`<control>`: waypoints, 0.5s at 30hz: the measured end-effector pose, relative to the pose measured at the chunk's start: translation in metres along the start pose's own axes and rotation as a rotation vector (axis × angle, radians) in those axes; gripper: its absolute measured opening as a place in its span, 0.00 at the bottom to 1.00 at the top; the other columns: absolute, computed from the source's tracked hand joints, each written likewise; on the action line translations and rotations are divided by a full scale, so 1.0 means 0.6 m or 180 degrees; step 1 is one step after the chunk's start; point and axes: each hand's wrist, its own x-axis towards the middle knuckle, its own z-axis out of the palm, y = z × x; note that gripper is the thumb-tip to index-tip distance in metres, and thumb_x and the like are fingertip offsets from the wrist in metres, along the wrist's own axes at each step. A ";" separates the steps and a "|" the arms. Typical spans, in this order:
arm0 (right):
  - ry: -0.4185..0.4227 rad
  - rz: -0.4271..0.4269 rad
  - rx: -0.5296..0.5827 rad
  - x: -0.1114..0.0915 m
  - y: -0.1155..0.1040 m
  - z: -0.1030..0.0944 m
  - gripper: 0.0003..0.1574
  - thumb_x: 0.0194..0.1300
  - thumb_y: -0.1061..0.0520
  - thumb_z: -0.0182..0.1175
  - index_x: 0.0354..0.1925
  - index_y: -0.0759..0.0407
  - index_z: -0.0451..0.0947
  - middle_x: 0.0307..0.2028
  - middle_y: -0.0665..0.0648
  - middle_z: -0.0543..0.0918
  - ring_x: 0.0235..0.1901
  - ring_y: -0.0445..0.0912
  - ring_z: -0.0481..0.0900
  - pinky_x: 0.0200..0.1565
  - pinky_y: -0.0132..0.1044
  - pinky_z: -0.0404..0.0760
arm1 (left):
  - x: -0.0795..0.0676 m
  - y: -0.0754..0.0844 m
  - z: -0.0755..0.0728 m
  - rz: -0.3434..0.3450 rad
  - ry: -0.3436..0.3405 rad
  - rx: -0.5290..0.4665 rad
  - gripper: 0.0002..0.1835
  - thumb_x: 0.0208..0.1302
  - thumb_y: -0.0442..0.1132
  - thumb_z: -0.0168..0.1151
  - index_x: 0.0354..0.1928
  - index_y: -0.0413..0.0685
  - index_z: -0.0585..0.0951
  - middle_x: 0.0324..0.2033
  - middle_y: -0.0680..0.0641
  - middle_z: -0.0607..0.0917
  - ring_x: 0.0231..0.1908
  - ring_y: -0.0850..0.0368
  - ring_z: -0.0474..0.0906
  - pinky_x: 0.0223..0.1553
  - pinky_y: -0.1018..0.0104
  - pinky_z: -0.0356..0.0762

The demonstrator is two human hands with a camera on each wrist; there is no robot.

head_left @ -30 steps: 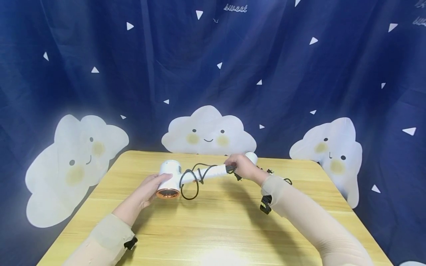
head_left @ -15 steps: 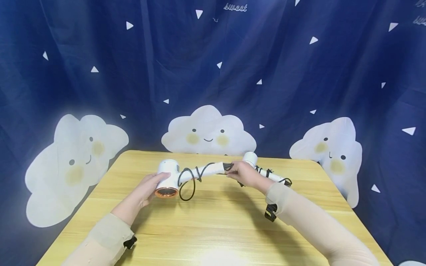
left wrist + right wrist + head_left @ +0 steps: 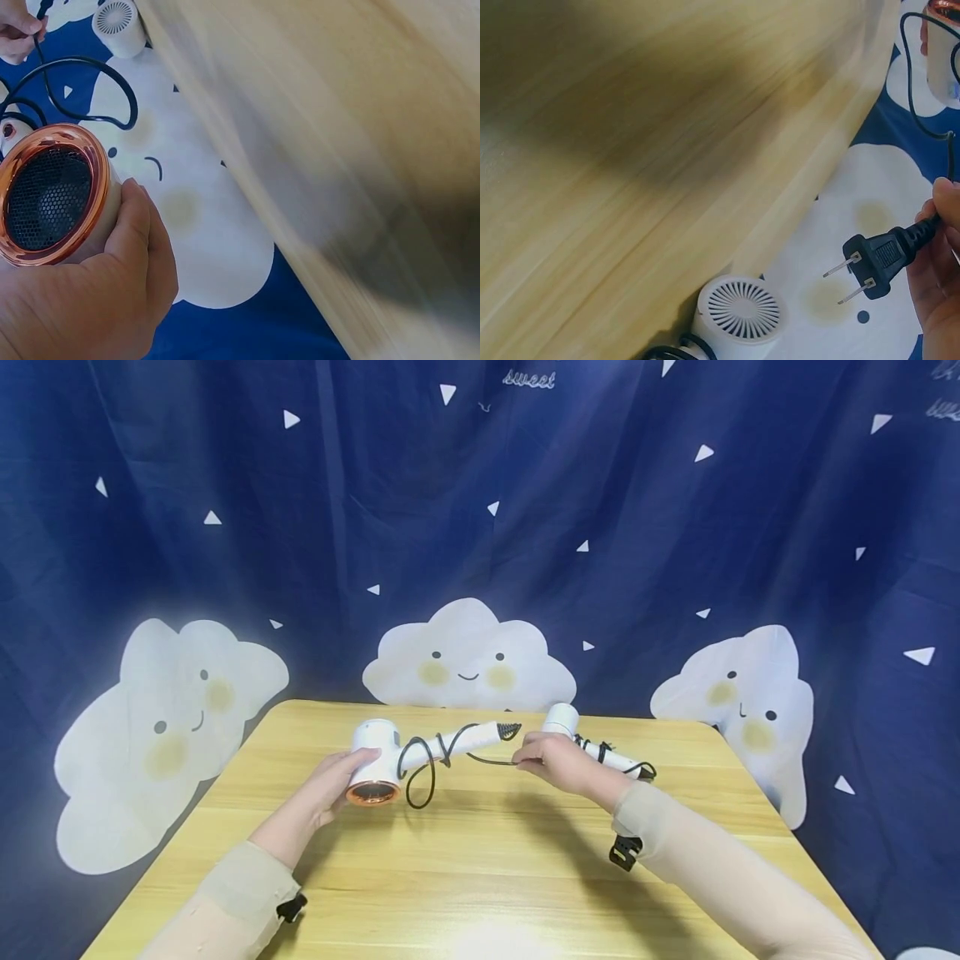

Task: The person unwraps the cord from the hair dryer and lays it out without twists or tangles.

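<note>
Hair dryer [image 3: 390,757], white with a copper ring [image 3: 373,792] on its mouth, sits at ten o'clock from the middle of the wooden table [image 3: 450,843] and looks raised off it. The left hand [image 3: 336,781] clasps its round head from the nine o'clock side, thumb and fingers curled about the casing. From that head the handle [image 3: 482,738] points between two and three o'clock and ends in a black ribbed tip [image 3: 508,731]. Black cord [image 3: 75,60] is wound round the handle, with one loop hanging at seven o'clock from it, and a single strand runs on to the right hand [image 3: 558,762]. There the thumb and fingers pinch the cord just behind its plug [image 3: 881,259], whose two prongs [image 3: 841,266] aim at eight o'clock in the right wrist view. Just beyond the right hand, at two o'clock on the table, lies a second dryer [image 3: 561,717], its handle slanting to four o'clock with black cord bound round it. At twelve o'clock, behind the table, hangs a blue curtain [image 3: 480,460] with a smiling cloud [image 3: 468,643].
</note>
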 end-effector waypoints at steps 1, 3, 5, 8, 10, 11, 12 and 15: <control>-0.0006 -0.0037 -0.0040 -0.001 -0.002 -0.002 0.07 0.59 0.66 0.70 0.39 0.59 0.88 0.31 0.50 0.82 0.31 0.40 0.80 0.35 0.29 0.81 | 0.000 0.000 0.000 -0.0007 0.0015 -0.0009 0.32 0.72 0.52 0.55 0.61 0.27 0.68 0.35 0.49 0.85 0.36 0.58 0.84 0.42 0.67 0.82; -0.0025 -0.0102 -0.0119 -0.003 -0.006 -0.006 0.08 0.59 0.66 0.70 0.38 0.59 0.88 0.31 0.50 0.82 0.31 0.40 0.80 0.35 0.29 0.81 | 0.001 0.000 -0.001 -0.0013 0.0032 -0.0016 0.33 0.72 0.52 0.55 0.62 0.27 0.67 0.35 0.49 0.85 0.36 0.58 0.83 0.41 0.68 0.82; -0.0068 -0.0166 -0.0199 -0.003 -0.009 -0.010 0.08 0.59 0.66 0.71 0.38 0.58 0.88 0.31 0.49 0.81 0.32 0.40 0.79 0.36 0.29 0.81 | 0.000 -0.001 -0.002 -0.0023 0.0047 -0.0011 0.33 0.72 0.52 0.55 0.62 0.27 0.67 0.35 0.49 0.85 0.35 0.58 0.83 0.41 0.68 0.82; -0.0145 -0.0241 -0.0271 -0.003 -0.014 -0.014 0.08 0.59 0.65 0.71 0.38 0.57 0.88 0.31 0.48 0.80 0.32 0.39 0.79 0.36 0.29 0.81 | -0.001 -0.001 -0.002 -0.0049 0.0101 0.0001 0.34 0.71 0.53 0.56 0.62 0.27 0.66 0.36 0.49 0.85 0.35 0.58 0.83 0.41 0.68 0.82; -0.0212 -0.0275 -0.0302 -0.002 -0.019 -0.018 0.07 0.59 0.64 0.71 0.38 0.56 0.88 0.31 0.48 0.80 0.32 0.39 0.79 0.36 0.29 0.80 | -0.001 -0.002 -0.003 -0.0070 0.0123 0.0021 0.34 0.71 0.54 0.56 0.62 0.28 0.66 0.36 0.49 0.85 0.35 0.58 0.83 0.41 0.68 0.82; -0.0246 -0.0285 -0.0324 -0.002 -0.022 -0.019 0.07 0.60 0.64 0.71 0.38 0.56 0.88 0.31 0.48 0.80 0.32 0.38 0.79 0.37 0.28 0.80 | -0.001 -0.002 -0.003 -0.0071 0.0122 0.0034 0.35 0.71 0.54 0.56 0.62 0.27 0.66 0.36 0.49 0.85 0.36 0.58 0.83 0.41 0.68 0.82; -0.0276 -0.0294 -0.0346 -0.002 -0.025 -0.021 0.07 0.60 0.63 0.71 0.38 0.55 0.88 0.31 0.47 0.80 0.32 0.38 0.79 0.37 0.28 0.80 | -0.001 -0.002 -0.004 -0.0070 0.0129 0.0033 0.35 0.71 0.54 0.56 0.62 0.27 0.66 0.36 0.49 0.85 0.36 0.58 0.83 0.41 0.68 0.82; -0.0371 -0.0374 -0.0406 0.000 -0.036 -0.027 0.05 0.61 0.62 0.70 0.37 0.55 0.88 0.30 0.47 0.80 0.32 0.37 0.78 0.37 0.26 0.80 | 0.000 -0.003 -0.006 -0.0067 0.0119 0.0038 0.35 0.71 0.54 0.56 0.63 0.27 0.66 0.36 0.49 0.85 0.36 0.58 0.83 0.41 0.68 0.82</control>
